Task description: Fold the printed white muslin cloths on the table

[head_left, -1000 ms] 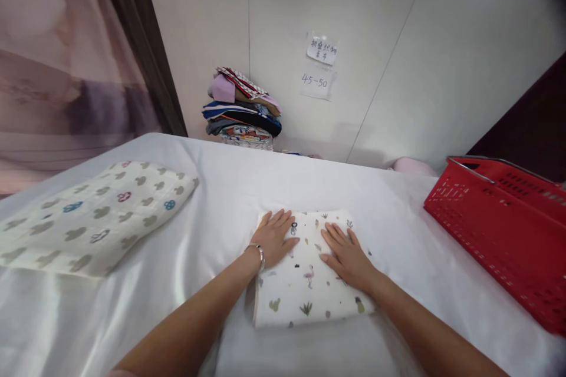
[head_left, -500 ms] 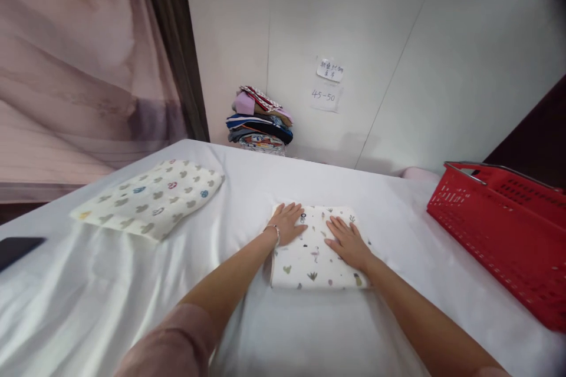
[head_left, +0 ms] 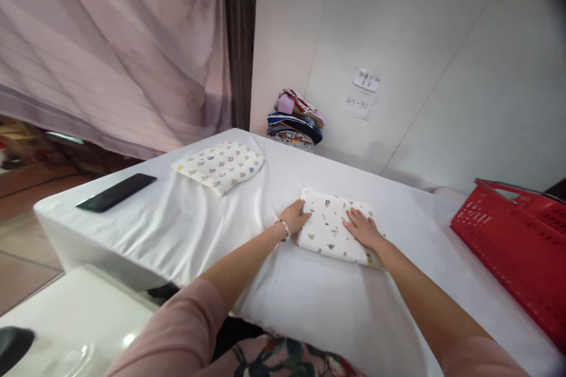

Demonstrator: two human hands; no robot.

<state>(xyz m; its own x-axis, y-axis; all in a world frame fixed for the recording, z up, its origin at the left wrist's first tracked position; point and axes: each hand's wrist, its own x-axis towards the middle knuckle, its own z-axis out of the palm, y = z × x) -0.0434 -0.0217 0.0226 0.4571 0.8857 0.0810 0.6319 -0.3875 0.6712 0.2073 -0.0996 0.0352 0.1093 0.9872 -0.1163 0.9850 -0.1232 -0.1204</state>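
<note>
A folded white cloth [head_left: 331, 230] with small plant and bird prints lies flat on the white-covered table. At its left edge rests my left hand [head_left: 295, 216], a bracelet on the wrist; the thumb reaches onto the cloth, apart from the fingers, which touch the edge. My right hand [head_left: 363, 228] lies flat on the right part of the cloth with its fingers spread. Farther left and back is another folded cloth [head_left: 221, 166], cream with grey, blue and red mushroom-like prints.
A red plastic basket [head_left: 513, 247] stands on the right side of the table [head_left: 292, 283]. A dark phone-like slab [head_left: 117, 192] lies near the left edge. Behind the table is a stack of folded fabrics [head_left: 295, 121]. A white glossy surface [head_left: 79, 312] is at lower left.
My view has swung left and tilted, bringing the table's left corner and floor into sight. My left hand has slid from the cloth's top to its left edge; the right stays flat.
</note>
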